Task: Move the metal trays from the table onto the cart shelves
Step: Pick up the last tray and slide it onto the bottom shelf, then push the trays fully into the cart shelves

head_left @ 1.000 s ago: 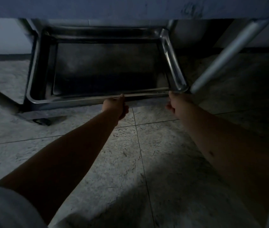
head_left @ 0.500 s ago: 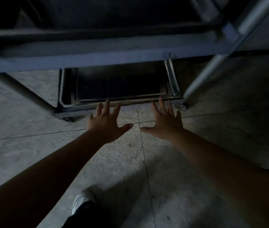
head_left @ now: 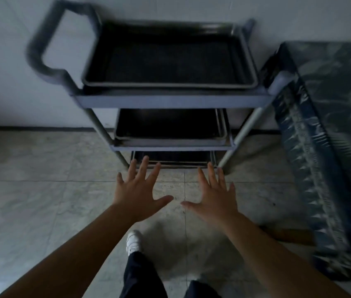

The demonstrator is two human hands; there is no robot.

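Note:
A grey three-shelf cart (head_left: 170, 101) stands against the wall ahead of me. A metal tray (head_left: 170, 84) lies on its top shelf, a second tray (head_left: 170, 137) on the middle shelf, and a third tray (head_left: 174, 162) on the bottom shelf, mostly hidden. My left hand (head_left: 138, 192) and my right hand (head_left: 215, 196) hover palm down above the floor in front of the cart. Both have spread fingers and hold nothing. Neither touches a tray.
The cart's handle (head_left: 47, 39) sticks out at the upper left. A table with a blue patterned cloth (head_left: 325, 147) stands close on the right. Tiled floor (head_left: 41, 201) lies below, with my white shoe (head_left: 133, 241) and dark trousers near the bottom.
One second ago both hands held the front rim of the bottom tray; they have let go and pulled back. My view has risen, so all three shelves now show.

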